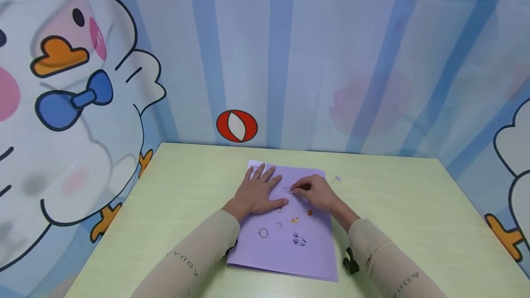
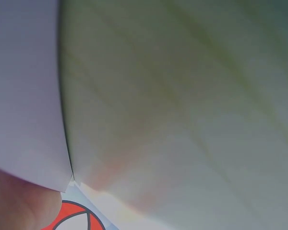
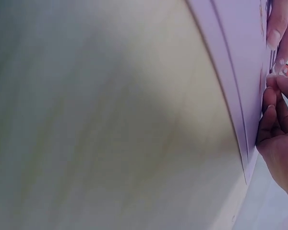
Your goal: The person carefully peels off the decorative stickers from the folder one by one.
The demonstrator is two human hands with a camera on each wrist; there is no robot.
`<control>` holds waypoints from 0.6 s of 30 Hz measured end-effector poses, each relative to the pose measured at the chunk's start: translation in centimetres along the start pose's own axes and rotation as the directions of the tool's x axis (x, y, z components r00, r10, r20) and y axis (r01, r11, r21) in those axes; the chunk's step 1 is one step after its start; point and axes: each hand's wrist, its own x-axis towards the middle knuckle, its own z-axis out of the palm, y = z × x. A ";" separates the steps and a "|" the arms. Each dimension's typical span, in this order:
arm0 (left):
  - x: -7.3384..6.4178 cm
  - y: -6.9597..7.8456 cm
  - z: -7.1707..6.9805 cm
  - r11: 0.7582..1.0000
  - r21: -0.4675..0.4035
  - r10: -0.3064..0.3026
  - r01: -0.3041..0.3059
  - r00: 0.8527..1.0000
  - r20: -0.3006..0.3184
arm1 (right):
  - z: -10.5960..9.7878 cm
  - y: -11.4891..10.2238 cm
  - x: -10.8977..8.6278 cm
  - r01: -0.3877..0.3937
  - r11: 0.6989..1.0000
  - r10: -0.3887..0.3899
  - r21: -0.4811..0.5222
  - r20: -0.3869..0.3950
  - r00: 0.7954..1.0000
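A purple folded paper (image 1: 285, 256) lies on the table, and its layered edge shows in the right wrist view. My left hand (image 1: 258, 193) rests on its upper left part, fingers spread straight. The fingertips of my right hand (image 1: 316, 192) pinch a small, pale, clear sticker (image 3: 281, 70) close to the paper's surface. Stickers dot the sheet below the hands: a ring-shaped wreath (image 1: 263, 232), a purple flower (image 1: 299, 239) and small orange pieces (image 1: 294, 220). The left wrist view catches only a blurred fingertip (image 2: 24, 203) by the paper's edge.
On the pale green table (image 1: 397, 206), a small whitish sticker (image 1: 337, 179) lies just right of the paper. A white piece (image 1: 256, 163) shows at the paper's top left corner. Behind the table hangs a striped blue backdrop (image 1: 306, 59) with duck drawings.
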 end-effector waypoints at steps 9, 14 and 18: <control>-0.1 0.1 -0.2 1.000 0.001 -0.006 0.006 1.000 0.010 | -0.6 -0.1 -0.5 -0.082 0.992 0.081 0.099 0.008 0.997; -0.5 0.3 -0.7 1.000 0.001 0.002 -0.002 1.000 -0.005 | -1.2 -0.2 -0.6 -0.105 0.986 0.108 0.132 -0.018 0.994; -0.6 0.4 -0.9 1.000 -0.004 0.005 -0.005 1.000 -0.012 | -1.9 0.1 -0.8 -0.140 0.980 0.147 0.140 -0.045 0.988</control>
